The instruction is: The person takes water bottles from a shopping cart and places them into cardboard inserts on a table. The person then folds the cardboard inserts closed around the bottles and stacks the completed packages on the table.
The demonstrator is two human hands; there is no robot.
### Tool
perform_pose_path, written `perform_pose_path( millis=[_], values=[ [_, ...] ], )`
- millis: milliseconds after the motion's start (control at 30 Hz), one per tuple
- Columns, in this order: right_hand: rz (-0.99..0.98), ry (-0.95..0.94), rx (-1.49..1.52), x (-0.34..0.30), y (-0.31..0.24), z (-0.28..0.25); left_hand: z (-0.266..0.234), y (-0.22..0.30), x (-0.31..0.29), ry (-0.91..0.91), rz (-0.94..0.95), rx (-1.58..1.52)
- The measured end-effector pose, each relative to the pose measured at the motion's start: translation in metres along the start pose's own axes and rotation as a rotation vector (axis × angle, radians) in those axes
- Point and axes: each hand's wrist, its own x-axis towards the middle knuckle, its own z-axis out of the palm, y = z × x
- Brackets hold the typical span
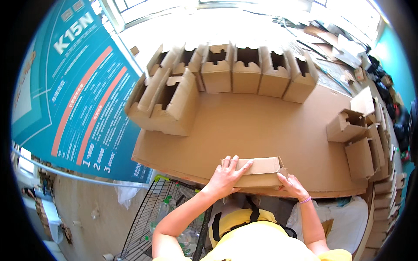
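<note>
A small brown cardboard box [259, 172] lies on its side at the near edge of the cardboard-topped table [257, 126], between my two hands. My left hand [226, 178] grips its left end, fingers over the top. At the right end, where flaps stick out, my right hand [292, 186] holds the box with its thumb against the end. A pink band circles my right wrist. What lies inside the box is hidden.
Several open-topped cardboard boxes [217, 76] stand in a row along the far and left edges. More boxes [347, 126] and flat cardboard pile up at the right. A blue printed banner [82, 100] rises at the left; below it sits a wire cart [143, 226] with plastic bottles.
</note>
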Motion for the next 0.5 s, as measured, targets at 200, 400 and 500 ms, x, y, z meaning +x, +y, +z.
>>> perform_pose_path(
  millis=[200, 400, 500],
  values=[
    [-0.055, -0.212, 0.030, 0.044, -0.079, 0.052, -0.007, -0.069, -0.041, -0.005, -0.198, 0.090],
    [-0.221, -0.366, 0.004, 0.133, -0.125, 0.160, -0.007, -0.160, -0.099, 0.114, -0.547, 0.200],
    [-0.262, -0.499, 0.031, 0.164, -0.171, 0.205, -0.005, -0.204, -0.124, 0.203, -0.704, 0.239]
  ],
)
